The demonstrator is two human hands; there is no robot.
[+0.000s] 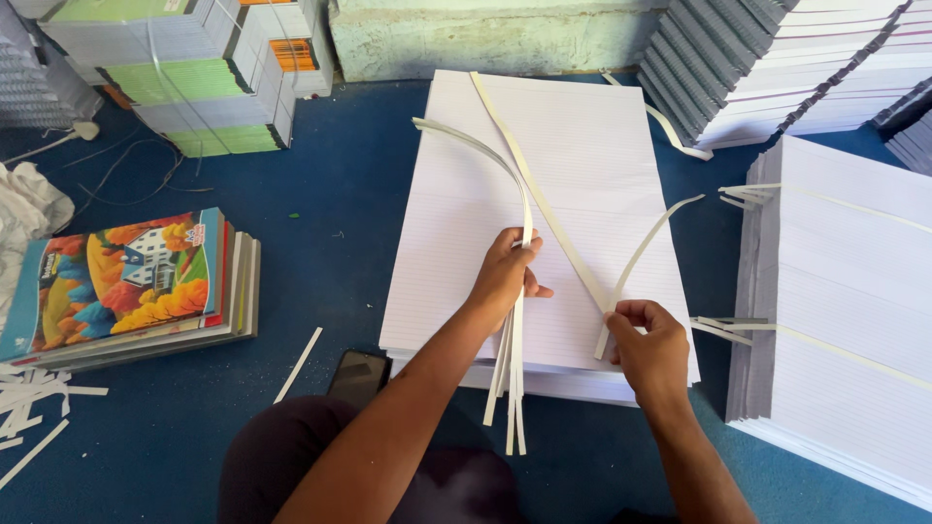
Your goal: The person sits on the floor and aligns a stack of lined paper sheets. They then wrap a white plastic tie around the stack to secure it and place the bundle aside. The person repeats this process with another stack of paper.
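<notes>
The blue floor covering (349, 194) took up most of the view, and all stock rested directly on it. At centre lay a thick stack of ruled white sheets (582, 165), its long side running away from the person. To the right stood a second ruled stack (854, 311), with pale strips poking out from between its leaves on the side facing the centre stack. Fanned piles of bound booklets (738, 68) occupied the upper right corner, and bundles with green and orange covers (184, 87) the upper left. A short pile of notebooks with a colourful house picture on the cover (116, 281) sat at the left, with loose paper offcuts (29, 398) just below it. A dark phone (359, 374) lay by the near left corner of the centre stack, beside a single stray strip (299, 364). The left hand (505, 277) was over the centre stack, closed around a bundle of long paper strips (515, 378) which hung past the near edge of the sheets, one strip arching up and back over the stack. The right hand (650, 349), apart from the left, rested at the stack's near right corner, its fingers pinched on the meeting ends of two further strips (553, 213) lying crossed over the sheets.
</notes>
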